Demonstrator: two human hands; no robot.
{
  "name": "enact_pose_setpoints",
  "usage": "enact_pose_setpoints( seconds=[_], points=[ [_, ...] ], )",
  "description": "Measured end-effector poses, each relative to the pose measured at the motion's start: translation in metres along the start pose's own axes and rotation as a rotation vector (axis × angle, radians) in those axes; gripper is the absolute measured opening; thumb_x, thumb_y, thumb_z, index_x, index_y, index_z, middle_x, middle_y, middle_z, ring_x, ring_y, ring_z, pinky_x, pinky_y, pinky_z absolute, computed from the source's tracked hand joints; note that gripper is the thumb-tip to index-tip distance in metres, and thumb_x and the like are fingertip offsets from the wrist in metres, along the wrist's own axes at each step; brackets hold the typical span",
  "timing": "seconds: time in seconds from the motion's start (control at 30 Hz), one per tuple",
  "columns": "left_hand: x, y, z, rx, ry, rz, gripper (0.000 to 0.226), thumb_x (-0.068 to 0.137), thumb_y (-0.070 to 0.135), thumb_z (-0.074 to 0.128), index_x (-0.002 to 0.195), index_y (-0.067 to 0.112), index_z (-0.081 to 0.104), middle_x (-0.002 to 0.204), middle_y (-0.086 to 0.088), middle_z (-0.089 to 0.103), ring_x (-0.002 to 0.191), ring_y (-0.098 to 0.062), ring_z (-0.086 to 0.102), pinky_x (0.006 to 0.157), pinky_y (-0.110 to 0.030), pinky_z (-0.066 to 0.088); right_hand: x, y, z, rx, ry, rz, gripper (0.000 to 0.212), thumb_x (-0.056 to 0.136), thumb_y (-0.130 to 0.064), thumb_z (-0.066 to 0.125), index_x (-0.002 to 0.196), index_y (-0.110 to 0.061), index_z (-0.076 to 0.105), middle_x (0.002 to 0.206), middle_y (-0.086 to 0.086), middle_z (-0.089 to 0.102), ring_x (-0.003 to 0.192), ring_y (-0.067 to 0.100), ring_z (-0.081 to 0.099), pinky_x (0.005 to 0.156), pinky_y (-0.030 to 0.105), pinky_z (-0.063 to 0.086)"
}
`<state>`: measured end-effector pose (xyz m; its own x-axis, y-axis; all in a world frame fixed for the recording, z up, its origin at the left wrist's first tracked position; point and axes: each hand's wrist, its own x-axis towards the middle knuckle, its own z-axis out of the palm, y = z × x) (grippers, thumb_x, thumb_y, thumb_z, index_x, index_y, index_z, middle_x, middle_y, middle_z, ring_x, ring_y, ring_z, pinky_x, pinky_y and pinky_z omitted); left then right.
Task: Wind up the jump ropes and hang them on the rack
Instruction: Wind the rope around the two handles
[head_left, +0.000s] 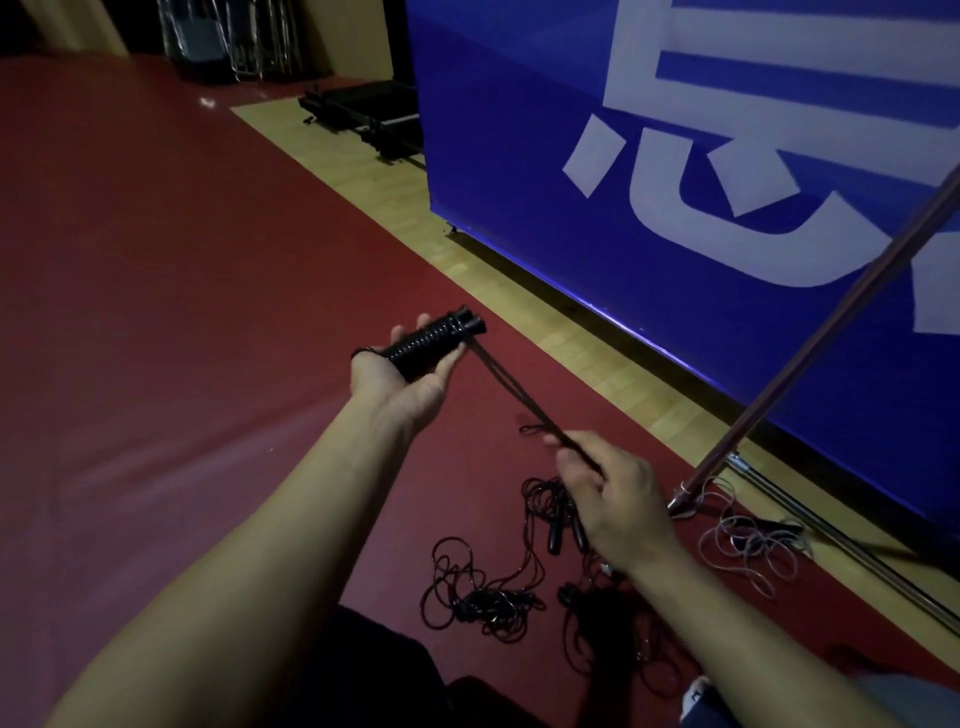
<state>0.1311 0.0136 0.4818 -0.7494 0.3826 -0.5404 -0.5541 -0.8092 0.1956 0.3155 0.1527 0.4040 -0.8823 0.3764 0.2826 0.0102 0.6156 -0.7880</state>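
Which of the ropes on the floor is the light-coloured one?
The pale grey rope tangled on the wooden floor by the pole's foot; the other loose ropes on the red mat are black.

Dim room: red floor mat (156, 312), wood floor strip (519, 291), blue banner (571, 156) w/ white lettering at right.
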Motion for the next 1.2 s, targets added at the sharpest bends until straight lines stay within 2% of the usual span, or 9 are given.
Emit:
enact_pose_setpoints(
  seconds=[0.1,0.23,0.3,0.4,0.57,0.73,0.87,1.07,1.2],
  points=[
    [-0.005,-0.005,0.002,0.050,-0.032,-0.022,0.030,0.101,0.016,0.030,0.091,0.010,0.058,0.090,-0.022,0.071,0.080,-0.038,0.068,0.074,-0.064,0.050,0.003,0.010,0.006,-0.153,0.092,0.005,0.030,0.102,-0.031,0.046,0.109,-0.018,0.072,0.099,-0.011,0.070,0.089,0.003,0.063,0.075,0.020,0.049],
    [-0.022,-0.021,0.003,0.230,-0.137,-0.135,0.024,0.098,0.014,0.034,0.092,0.012,0.057,0.093,-0.022,0.073,0.080,-0.041,0.072,0.061,-0.062,0.056,0.007,0.026,0.011,-0.300,0.020,0.091,0.021,0.100,-0.017,0.048,0.094,-0.007,0.065,0.081,0.001,0.061,0.075,0.024,0.058,0.063,0.036,0.044],
    [-0.031,-0.028,0.002,0.313,-0.172,-0.181,0.022,0.097,0.014,0.036,0.090,0.013,0.056,0.093,-0.022,0.073,0.081,-0.041,0.073,0.061,-0.065,0.056,0.006,0.021,0.011,-0.264,-0.003,0.132,0.018,0.099,-0.007,0.047,0.110,-0.007,0.061,0.086,0.000,0.057,0.078,0.023,0.055,0.067,0.038,0.044],
    [-0.038,-0.030,-0.002,0.426,-0.200,-0.204,0.019,0.097,0.017,0.038,0.092,0.015,0.056,0.097,-0.019,0.074,0.084,-0.038,0.074,0.062,-0.061,0.058,0.007,0.013,0.002,-0.218,-0.003,0.240,0.065,0.093,0.005,0.049,0.148,-0.026,0.035,0.105,-0.005,0.053,0.092,0.014,0.055,0.081,0.030,0.052],
    [-0.037,-0.027,-0.012,0.893,-0.292,-0.254,0.021,0.099,0.027,0.036,0.087,0.019,0.050,0.103,-0.010,0.071,0.079,-0.026,0.074,0.056,-0.042,0.057,0.020,0.021,-0.029,-0.340,0.273,0.005,0.041,0.091,0.009,0.049,0.124,-0.011,0.063,0.100,-0.001,0.061,0.083,0.013,0.059,0.069,0.013,0.044],
    [-0.042,-0.039,-0.016,1.184,-0.274,-0.190,0.034,0.104,0.024,0.029,0.084,0.012,0.054,0.077,-0.011,0.072,0.093,-0.032,0.070,0.086,-0.061,0.052,0.022,0.020,-0.044,-0.403,0.327,-0.244,0.033,0.086,0.012,0.053,0.110,-0.003,0.070,0.100,0.008,0.070,0.090,0.016,0.065,0.081,0.012,0.046],
    [-0.038,-0.045,-0.015,1.140,-0.120,-0.035,0.029,0.105,0.020,0.032,0.088,0.009,0.054,0.063,-0.007,0.071,0.090,-0.032,0.072,0.088,-0.064,0.051,0.022,0.017,-0.050,-0.420,0.283,-0.351,0.038,0.078,0.020,0.063,0.107,-0.004,0.071,0.096,0.007,0.071,0.087,0.020,0.067,0.080,0.015,0.049],
    [-0.030,-0.048,-0.015,0.943,0.023,0.076,0.031,0.105,0.020,0.032,0.096,0.004,0.057,0.064,-0.010,0.073,0.083,-0.028,0.073,0.082,-0.060,0.055,0.015,-0.001,-0.046,-0.401,0.174,-0.511,0.039,0.078,0.014,0.060,0.111,-0.004,0.071,0.098,0.008,0.072,0.088,0.021,0.067,0.082,0.025,0.055],
    [-0.028,-0.051,-0.018,0.769,0.088,0.124,0.030,0.105,0.020,0.031,0.095,0.006,0.055,0.057,-0.007,0.070,0.081,-0.025,0.070,0.078,-0.059,0.055,-0.007,-0.022,-0.019,-0.245,0.065,-0.312,0.035,0.088,-0.023,0.061,0.118,-0.008,0.068,0.097,0.001,0.070,0.086,0.011,0.062,0.075,0.025,0.054]
  ],
)
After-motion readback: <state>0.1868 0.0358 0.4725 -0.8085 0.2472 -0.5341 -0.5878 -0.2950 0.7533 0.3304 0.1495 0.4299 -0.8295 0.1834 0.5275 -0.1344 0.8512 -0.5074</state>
